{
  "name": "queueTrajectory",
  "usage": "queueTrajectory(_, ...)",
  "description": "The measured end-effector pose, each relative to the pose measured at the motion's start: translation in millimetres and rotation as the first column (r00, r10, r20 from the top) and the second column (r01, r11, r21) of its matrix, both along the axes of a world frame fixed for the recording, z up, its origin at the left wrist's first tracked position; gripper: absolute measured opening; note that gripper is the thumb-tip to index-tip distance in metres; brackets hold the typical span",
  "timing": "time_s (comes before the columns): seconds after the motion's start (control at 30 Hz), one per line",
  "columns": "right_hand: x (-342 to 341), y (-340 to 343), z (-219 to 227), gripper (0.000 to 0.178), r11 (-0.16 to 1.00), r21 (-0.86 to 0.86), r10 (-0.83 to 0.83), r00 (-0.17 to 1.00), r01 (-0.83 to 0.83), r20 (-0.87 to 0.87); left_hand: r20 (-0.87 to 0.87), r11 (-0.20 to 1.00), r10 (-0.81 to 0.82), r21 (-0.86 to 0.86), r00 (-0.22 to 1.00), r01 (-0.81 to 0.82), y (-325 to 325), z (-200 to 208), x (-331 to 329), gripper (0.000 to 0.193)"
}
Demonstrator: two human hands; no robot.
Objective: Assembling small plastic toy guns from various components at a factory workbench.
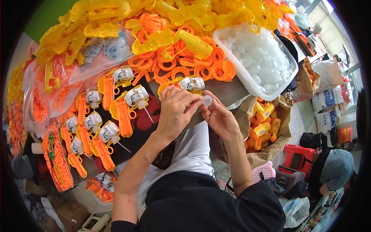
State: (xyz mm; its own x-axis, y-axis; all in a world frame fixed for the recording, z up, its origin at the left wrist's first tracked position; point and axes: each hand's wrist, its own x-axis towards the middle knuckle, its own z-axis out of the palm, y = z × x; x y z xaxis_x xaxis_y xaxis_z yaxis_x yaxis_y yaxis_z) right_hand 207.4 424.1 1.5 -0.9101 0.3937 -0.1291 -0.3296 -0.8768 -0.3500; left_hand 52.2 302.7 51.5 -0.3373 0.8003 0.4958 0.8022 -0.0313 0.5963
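A small translucent plastic cap (207, 101) is pinched in the fingertips of my right hand (222, 120). My left hand (174, 112) is closed, its thumb and forefinger meeting at the cap's left edge. Just beyond my fingers lies a half-built toy gun, with a yellow shell and a white mechanism (192, 83). On the table to the left are several similar half-built toy guns, with orange handles (124, 116) and white mechanisms (136, 96). Thin metal rods stick out of some of them.
A white tub (251, 86) of translucent caps stands at the right. Orange rings (180, 72) and yellow shells (195, 45) are heaped at the back. A long box (57, 160) of orange parts is at the left. Below the table's right edge, a paper bag (284, 135) holds yellow-orange toys.
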Motion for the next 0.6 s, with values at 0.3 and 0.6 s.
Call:
queueTrajectory(0.3,6.0,-0.2,2.8,0.052,0.999,0.051,-0.021,0.999,0.019,0.042,-0.069,0.999,0.040,0.025,0.997,-0.038,-1.2,-1.3,3.0,0.010)
queueTrajectory(0.6,9.2,-4.0,0.0,0.050,0.998,0.060,-0.016,0.998,0.013,0.056,-0.131,0.998,0.034,0.057,0.991,-0.027,-3.0,-2.3,5.5,0.013)
